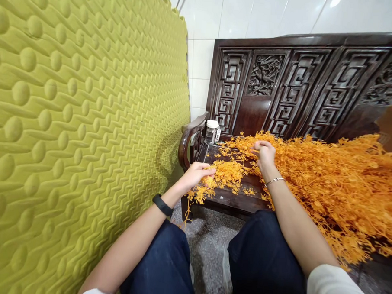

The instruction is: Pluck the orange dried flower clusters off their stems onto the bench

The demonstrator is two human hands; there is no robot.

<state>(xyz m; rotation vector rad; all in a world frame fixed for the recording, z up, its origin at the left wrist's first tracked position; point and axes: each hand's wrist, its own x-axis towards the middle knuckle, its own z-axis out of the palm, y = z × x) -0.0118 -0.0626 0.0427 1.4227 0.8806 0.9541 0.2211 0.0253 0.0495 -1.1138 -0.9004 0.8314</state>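
My left hand [196,175] is closed, thumb against fingers, on a bunch of orange artificial flower sprigs [227,172] at the left end of the dark wooden bench seat [232,201]. Some of these sprigs dangle over the seat's front edge below the hand. Farther right, my right hand [264,154] is closed in a pinch at the near left part of a large heap of the same orange sprigs [337,179]. Whatever sits between its fingertips is too small to make out. Loose orange pieces lie on the seat around both hands.
A clear jar with a white lid [211,131] stands by the curved armrest [184,148], with a small white labelled item [217,136] beside it. The carved bench back [254,106] rises behind. A tall yellow-green foam mat [87,116] walls off the left side.
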